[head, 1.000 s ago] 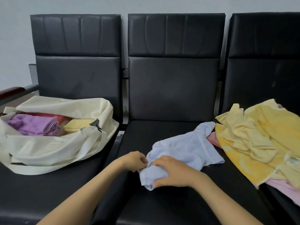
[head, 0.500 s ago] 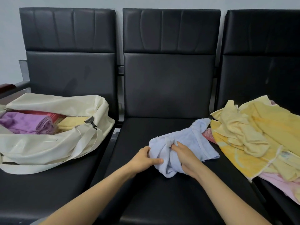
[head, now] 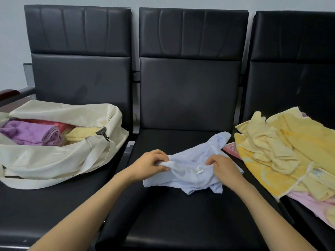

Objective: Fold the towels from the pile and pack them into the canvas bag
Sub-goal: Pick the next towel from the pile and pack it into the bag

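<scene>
On the middle seat, both hands pinch the crumpled blue towel.

No text can be read. Two small sewn-in labels show — one white on the blue towel, one on the yellow towel of the pile — but the print on both is too small and blurred to make out.

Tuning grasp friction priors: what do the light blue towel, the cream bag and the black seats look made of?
Light blue towel: soft terry-like cloth, matte, limp and crumpled, sewn label showing. Cream bag: smooth woven fabric, probably canvas, slight sheen, creases holding shape. Black seats: leather or vinyl upholstery, can't tell which; smooth, faint gloss, stitched panels.
</scene>
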`<state>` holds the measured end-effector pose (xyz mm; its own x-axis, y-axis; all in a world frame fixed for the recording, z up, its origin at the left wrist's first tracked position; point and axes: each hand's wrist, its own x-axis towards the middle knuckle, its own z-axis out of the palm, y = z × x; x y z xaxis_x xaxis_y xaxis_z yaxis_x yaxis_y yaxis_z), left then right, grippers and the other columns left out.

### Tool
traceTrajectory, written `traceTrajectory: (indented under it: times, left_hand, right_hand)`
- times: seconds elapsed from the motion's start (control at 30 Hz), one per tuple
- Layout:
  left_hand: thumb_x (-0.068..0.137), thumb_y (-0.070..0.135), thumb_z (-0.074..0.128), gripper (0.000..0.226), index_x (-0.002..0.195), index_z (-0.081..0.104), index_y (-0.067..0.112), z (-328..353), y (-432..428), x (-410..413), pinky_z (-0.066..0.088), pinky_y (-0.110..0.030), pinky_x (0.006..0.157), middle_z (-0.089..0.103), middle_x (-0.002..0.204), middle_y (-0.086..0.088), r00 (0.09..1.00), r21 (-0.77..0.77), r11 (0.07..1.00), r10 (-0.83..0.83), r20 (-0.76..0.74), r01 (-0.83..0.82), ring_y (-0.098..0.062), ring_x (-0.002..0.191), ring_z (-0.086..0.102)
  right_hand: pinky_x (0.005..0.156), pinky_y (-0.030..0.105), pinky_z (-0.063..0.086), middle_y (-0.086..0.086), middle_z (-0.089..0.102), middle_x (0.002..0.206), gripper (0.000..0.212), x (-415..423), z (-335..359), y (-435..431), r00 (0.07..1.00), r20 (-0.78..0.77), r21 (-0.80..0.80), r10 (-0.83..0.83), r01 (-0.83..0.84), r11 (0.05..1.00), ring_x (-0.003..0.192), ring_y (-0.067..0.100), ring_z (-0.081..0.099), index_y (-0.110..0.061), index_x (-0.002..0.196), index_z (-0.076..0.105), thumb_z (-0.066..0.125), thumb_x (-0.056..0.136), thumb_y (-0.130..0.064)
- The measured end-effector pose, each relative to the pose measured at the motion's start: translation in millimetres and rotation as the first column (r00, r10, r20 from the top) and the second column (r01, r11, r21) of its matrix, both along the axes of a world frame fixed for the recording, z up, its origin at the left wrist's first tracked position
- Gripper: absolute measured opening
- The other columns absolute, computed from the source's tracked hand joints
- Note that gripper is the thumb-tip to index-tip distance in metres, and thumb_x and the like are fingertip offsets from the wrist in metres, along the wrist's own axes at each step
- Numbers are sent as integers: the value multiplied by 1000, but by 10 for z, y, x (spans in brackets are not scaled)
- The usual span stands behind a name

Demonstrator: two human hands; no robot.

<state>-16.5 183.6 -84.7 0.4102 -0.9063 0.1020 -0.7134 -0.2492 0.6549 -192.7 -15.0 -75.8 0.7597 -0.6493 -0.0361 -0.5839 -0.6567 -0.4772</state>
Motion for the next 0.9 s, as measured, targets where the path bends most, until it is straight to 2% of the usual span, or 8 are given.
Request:
traceTrajectory:
  times: [0.07,0.2,0.3,0.4,0.53,0.67,0.77,0.9]
  left_hand:
    - [91,24,63,8,94,69,20,17,-28,-95,48,-30,87,63,100,4,999,-49,999,19,-46,-21,-13,94,60]
    - [98,18,48,17,93,62,24,82,-70,-211,47,-30,81,65,90,1,992,-161,985,44,-120,-63,-15,87,60]
    - [100,19,45,16,96,61,21,116,-81,-264,47,-30,85,65,92,3,968,-218,972,36,-250,-92,-14,92,61]
    - [94,39,53,22,85,58,19,165,-65,-241,43,-30,77,56,78,8,948,-218,972,18,-317,-91,-7,76,53]
    - [65,68,71,53,78,55,19,150,-11,-167,43,-28,66,56,74,4,996,158,987,-24,-84,37,-10,69,52]
    - [59,63,76,55,77,47,19,-59,-14,-197,40,-30,61,47,73,5,996,497,867,-59,62,20,-14,67,45]
    - [67,53,75,47,77,47,17,-125,-53,-229,40,-33,61,46,71,4,992,514,857,-86,90,28,-14,65,44]
    - [80,32,65,35,62,37,23,-159,-115,-280,44,-34,68,46,85,1,982,419,905,-140,125,75,-18,74,46]
  right_hand:
    - [75,25,44,-2,60,105,16,-4,-41,70,985,165,167,45,-73,983,96,16,59,-22,108,59,46,99,-20]
    - [88,22,41,-16,48,122,62,-6,-110,318,946,65,105,318,-323,940,116,9,51,-31,138,38,64,85,-52]
    - [89,30,47,-5,54,125,39,22,-186,311,939,-62,-139,339,-344,928,109,17,54,-26,135,43,48,96,-26]
    - [76,30,47,-2,56,102,16,34,-122,196,952,24,-63,305,-303,951,90,20,57,-17,110,55,43,99,-19]
    - [69,19,45,-4,59,93,14,-103,88,60,927,138,263,348,-373,890,80,11,58,-31,102,54,52,96,-43]
    - [77,29,42,-14,53,99,7,-208,0,32,816,-293,294,499,-420,859,94,17,55,-50,86,50,51,92,-51]
    - [84,29,41,-11,42,99,11,-205,-69,74,744,-441,162,501,-483,860,105,20,49,-37,89,45,55,93,-41]
    - [86,28,45,-5,41,116,33,-228,-118,168,803,-377,74,462,-471,879,108,16,45,-27,103,44,68,84,-35]
